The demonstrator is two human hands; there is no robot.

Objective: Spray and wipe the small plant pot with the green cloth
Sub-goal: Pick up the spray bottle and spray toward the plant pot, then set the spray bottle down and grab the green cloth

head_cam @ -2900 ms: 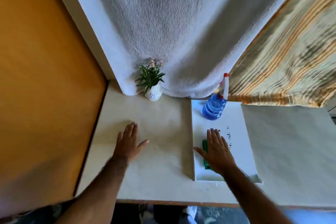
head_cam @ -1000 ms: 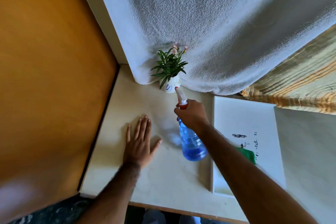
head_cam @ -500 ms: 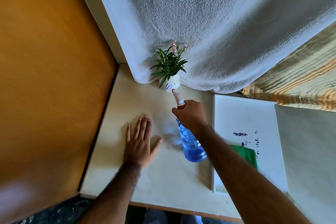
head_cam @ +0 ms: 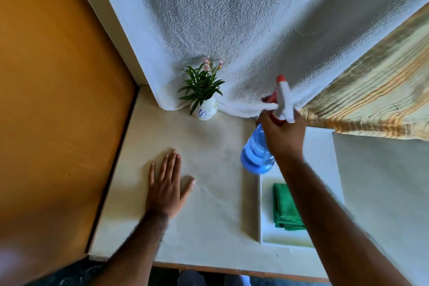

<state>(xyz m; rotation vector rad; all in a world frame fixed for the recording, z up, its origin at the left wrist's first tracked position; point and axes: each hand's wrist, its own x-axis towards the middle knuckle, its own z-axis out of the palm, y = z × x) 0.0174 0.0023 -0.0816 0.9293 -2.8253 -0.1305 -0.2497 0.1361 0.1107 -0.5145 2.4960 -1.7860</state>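
The right hand (head_cam: 282, 137) is wrapped around the neck of the translucent blue plastic spray bottle (head_cam: 256, 153), held lifted and well apart from the small white ceramic plant pot (head_cam: 205, 110) standing against the white towel (head_cam: 232, 30). The left hand (head_cam: 167, 187) lies flat, fingers spread, holding nothing. Whether the pot is wet I cannot tell — wiping remains, since the folded green cloth (head_cam: 284, 208) lies untouched on the white tray (head_cam: 325, 146) — and the pot's blue mark is unreadable.
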